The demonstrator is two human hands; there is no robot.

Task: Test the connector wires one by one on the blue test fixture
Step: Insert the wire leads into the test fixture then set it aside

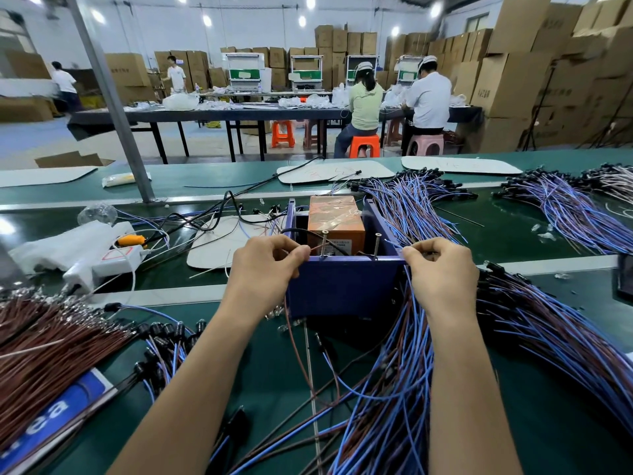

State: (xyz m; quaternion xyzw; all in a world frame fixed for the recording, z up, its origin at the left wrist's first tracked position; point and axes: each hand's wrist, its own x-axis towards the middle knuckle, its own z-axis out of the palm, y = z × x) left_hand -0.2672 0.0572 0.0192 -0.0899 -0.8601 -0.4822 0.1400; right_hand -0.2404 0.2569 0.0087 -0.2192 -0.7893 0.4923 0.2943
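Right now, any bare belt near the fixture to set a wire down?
Bare belt right of the blue fixture, between two wire bundles; a smaller patch beside the left forearm. Crowded: wire heap below the right hand.

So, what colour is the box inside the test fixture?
The rectangular taped box is orange; head view.

Test fixture [342, 286]: on the table [267, 378], between left hand [265, 265] and right hand [442, 269], touching both.
Box [337, 217]: inside the fixture, just beyond the hands.
Screws [323, 245]: upright on the fixture's near rim, between the hands.
Connector wire [288, 320]: pinched by each hand at that rim.
Wire pile [394, 389]: under and right of the right hand.
Second bundle [44, 347]: well left of the left hand.
Power strip [116, 258]: left of the left hand.
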